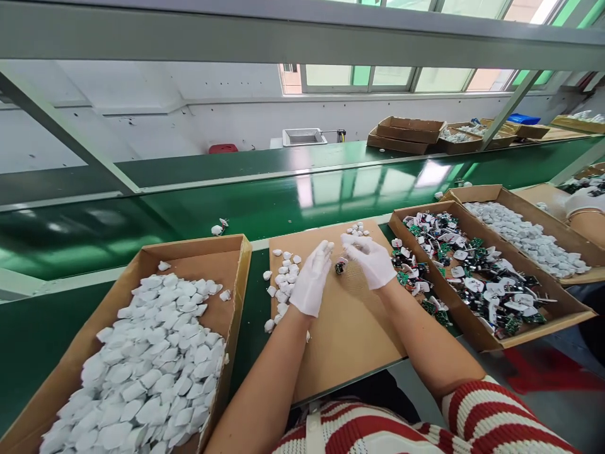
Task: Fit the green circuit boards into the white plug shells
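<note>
Both my hands wear white gloves and hover over a brown cardboard sheet (352,334). My left hand (312,277) has its fingers stretched out, with nothing visible in them. Across a small gap, my right hand (371,260) has its thumb and fingertips brought together; whatever is between them is too small to make out. Just below those fingertips is a small dark circuit board assembly (340,265) with a white part; I cannot tell whether it hangs or lies on the cardboard. Small white padded pieces (283,277) lie left of my left hand, and more white pieces (358,229) sit beyond my right.
A cardboard tray (243,284) of white pieces stands at left. On the right, loose board assemblies (410,268) lie beside a tray (472,340) full of them. Farther right are another white-piece tray (501,192) and another person's gloved hand (586,200). A metal shelf beam (302,38) crosses above.
</note>
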Action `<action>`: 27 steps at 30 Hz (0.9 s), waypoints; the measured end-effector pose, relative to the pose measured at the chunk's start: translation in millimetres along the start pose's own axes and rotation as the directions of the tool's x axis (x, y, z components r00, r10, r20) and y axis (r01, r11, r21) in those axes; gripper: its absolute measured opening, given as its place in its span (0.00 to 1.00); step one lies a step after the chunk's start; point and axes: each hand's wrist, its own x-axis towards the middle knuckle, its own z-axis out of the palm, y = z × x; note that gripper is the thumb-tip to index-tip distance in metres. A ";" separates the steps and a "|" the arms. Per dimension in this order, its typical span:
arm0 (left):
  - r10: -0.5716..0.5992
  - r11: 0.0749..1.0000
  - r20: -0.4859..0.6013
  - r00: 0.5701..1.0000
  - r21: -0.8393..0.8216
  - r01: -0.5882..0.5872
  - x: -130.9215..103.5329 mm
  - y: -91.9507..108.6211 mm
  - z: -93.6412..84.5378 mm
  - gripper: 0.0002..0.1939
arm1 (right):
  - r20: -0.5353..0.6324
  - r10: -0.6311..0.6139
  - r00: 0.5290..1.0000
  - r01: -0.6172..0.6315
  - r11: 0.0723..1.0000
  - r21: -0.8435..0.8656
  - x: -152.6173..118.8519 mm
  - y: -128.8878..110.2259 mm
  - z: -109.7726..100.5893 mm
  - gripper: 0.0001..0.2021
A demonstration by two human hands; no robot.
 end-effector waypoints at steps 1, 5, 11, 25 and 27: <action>0.015 0.998 0.008 1.000 0.063 -0.015 -0.2 -3.8 2.3 0.23 | -0.015 0.055 0.998 -0.053 0.992 0.119 1.2 -0.9 -1.1 0.20; 0.157 0.792 0.111 0.981 0.580 -0.192 0.6 -21.4 11.6 0.21 | 0.051 0.199 0.979 -0.202 0.896 0.396 4.8 -1.7 -2.5 0.23; 0.167 0.768 0.008 0.986 0.627 -0.135 3.6 -31.1 11.1 0.09 | 0.177 0.207 0.962 -0.262 0.884 0.388 5.6 -1.2 -0.8 0.14; -0.139 0.874 -0.032 0.990 -0.473 0.108 3.2 4.0 -17.5 0.17 | 0.122 0.096 0.988 -0.119 0.971 0.206 -2.7 -1.1 5.2 0.26; -0.144 0.888 -0.035 0.989 -0.446 0.113 1.9 6.4 -13.0 0.18 | 0.113 0.028 0.993 -0.041 0.993 0.114 -5.2 -0.4 8.7 0.26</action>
